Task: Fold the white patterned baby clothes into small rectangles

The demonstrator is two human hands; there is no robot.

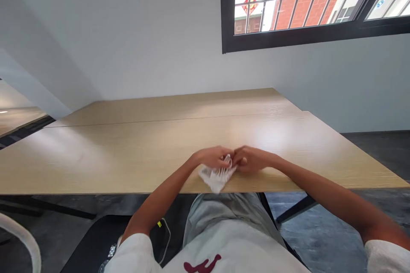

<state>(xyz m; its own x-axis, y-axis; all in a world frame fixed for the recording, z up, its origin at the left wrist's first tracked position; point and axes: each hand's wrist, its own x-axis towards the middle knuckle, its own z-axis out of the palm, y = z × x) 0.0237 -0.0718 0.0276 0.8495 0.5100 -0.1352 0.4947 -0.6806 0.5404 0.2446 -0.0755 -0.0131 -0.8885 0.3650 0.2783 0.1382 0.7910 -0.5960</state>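
Observation:
A crumpled, thin white sheet [216,180], like a small plastic bag or a tissue, hangs gathered in folds just above the table's front edge. My left hand [214,156] has its thumb and fingers closed on the gathered upper part. Right beside it, my right hand [252,158] pinches at the upper right corner of the same sheet. The fingertips of both hands meet there, and the bent fingers partly hide what lies between them. Whether the sheet wraps anything cannot be made out.
A light wooden table [134,149] spreads out in front of me, with a seam across it. Behind it stand a pale wall and a barred window [297,4]. A black chair [96,243] with a white cable [168,239] is below left.

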